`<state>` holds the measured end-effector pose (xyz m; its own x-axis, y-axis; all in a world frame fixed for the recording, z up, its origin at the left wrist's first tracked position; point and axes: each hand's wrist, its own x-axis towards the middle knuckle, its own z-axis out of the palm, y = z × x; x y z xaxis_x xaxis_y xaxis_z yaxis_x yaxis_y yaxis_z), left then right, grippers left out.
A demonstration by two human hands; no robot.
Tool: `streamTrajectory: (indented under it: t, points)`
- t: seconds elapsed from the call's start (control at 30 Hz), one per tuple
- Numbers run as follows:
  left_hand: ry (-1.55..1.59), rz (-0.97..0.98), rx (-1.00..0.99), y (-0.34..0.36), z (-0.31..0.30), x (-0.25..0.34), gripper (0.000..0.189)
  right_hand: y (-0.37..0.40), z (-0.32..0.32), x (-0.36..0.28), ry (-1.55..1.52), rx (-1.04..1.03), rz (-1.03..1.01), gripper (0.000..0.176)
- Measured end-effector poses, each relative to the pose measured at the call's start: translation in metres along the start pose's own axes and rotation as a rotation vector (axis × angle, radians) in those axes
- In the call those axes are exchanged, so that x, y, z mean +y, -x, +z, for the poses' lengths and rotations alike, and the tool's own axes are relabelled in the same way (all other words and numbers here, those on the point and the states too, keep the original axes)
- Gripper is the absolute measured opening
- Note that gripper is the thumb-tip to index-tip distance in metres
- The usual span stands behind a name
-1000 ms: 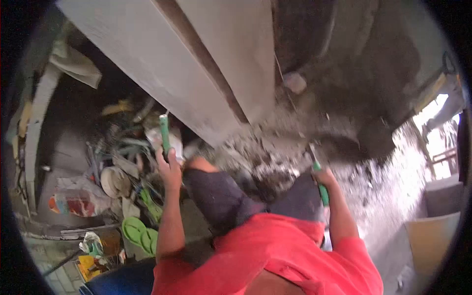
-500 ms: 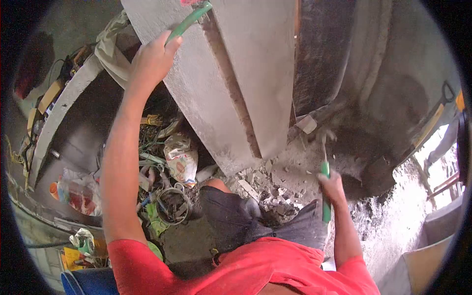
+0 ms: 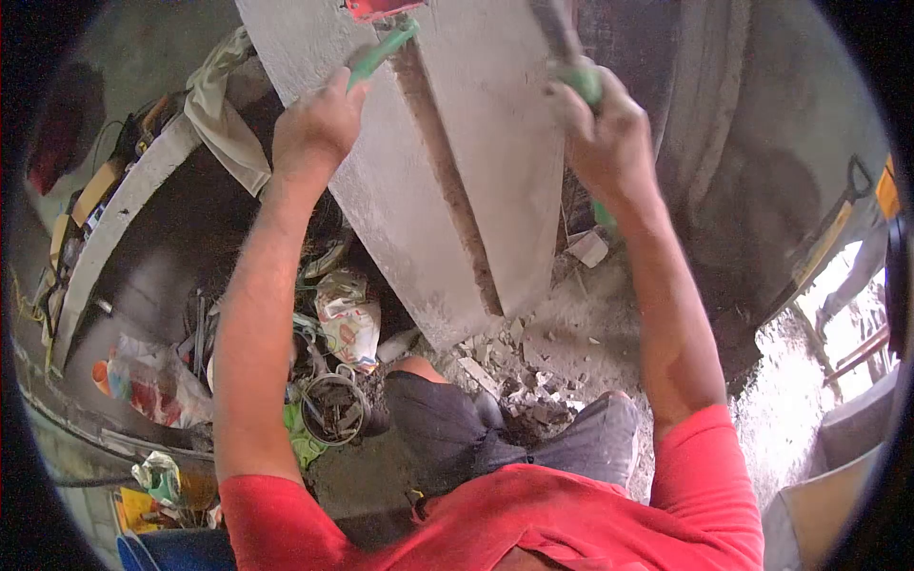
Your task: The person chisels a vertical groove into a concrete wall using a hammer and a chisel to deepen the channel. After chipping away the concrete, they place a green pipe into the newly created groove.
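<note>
My left hand [image 3: 319,124] is closed round a green-handled tool [image 3: 383,49], whose far end reaches the top of a grey slab [image 3: 495,133] near a red box [image 3: 376,9]. A long chiselled groove [image 3: 447,181] runs down the slab. On the slab's right side, my right hand [image 3: 609,143] grips a green-handled hammer [image 3: 583,84]; its head is blurred and cut off by the top edge of the view.
Broken rubble [image 3: 543,395] lies on the floor below the slab. To the left are a metal pot [image 3: 333,409] with debris, a printed bag [image 3: 347,319] and a curved ledge [image 3: 124,209]. A shovel handle [image 3: 826,243] leans at the right.
My right hand has swung the hammer up from low on the right to beside the slab's top. My left hand has moved slightly right and down; more of the red box shows.
</note>
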<state>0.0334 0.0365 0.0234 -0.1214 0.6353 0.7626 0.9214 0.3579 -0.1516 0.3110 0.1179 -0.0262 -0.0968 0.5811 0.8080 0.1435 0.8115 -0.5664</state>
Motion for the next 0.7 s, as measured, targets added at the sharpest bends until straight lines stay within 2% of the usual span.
streamTrajectory:
  t: [0.07, 0.1, 0.17, 0.3, 0.4, 0.5, 0.53, 0.63, 0.7]
  points:
    - [0.004, 0.030, 0.020, 0.002, -0.004, 0.002, 0.037, -0.016, 0.036, 0.028, 0.025, -0.043, -0.173, 0.039]
    - [0.008, 0.061, 0.036, 0.004, -0.006, 0.001, 0.036, -0.024, 0.041, 0.027, 0.027, -0.045, -0.175, 0.039]
    - [0.007, 0.067, 0.048, 0.005, 0.000, -0.001, 0.036, -0.031, 0.045, 0.021, 0.213, -0.195, 0.013, 0.039]
    - [0.034, 0.099, 0.127, 0.005, 0.015, -0.015, 0.032, -0.022, 0.029, -0.005, 0.163, -0.130, 0.009, 0.043]
    - [0.093, 0.119, 0.144, 0.006, 0.020, -0.016, 0.033, -0.021, 0.026, -0.013, 0.106, -0.013, -0.225, 0.051]
    - [0.065, 0.116, 0.166, 0.010, 0.025, -0.017, 0.033, -0.033, 0.046, 0.009, 0.286, -0.128, -0.240, 0.050]
    - [0.067, 0.118, 0.166, 0.011, 0.025, -0.016, 0.033, -0.039, 0.047, 0.011, 0.354, -0.264, -0.069, 0.050]
    - [0.106, 0.105, 0.181, 0.003, 0.023, -0.016, 0.033, -0.040, 0.038, 0.001, 0.323, -0.213, -0.019, 0.049]
    - [0.131, 0.060, 0.106, 0.006, 0.024, -0.018, 0.039, -0.034, 0.031, -0.010, 0.233, -0.166, -0.074, 0.048]
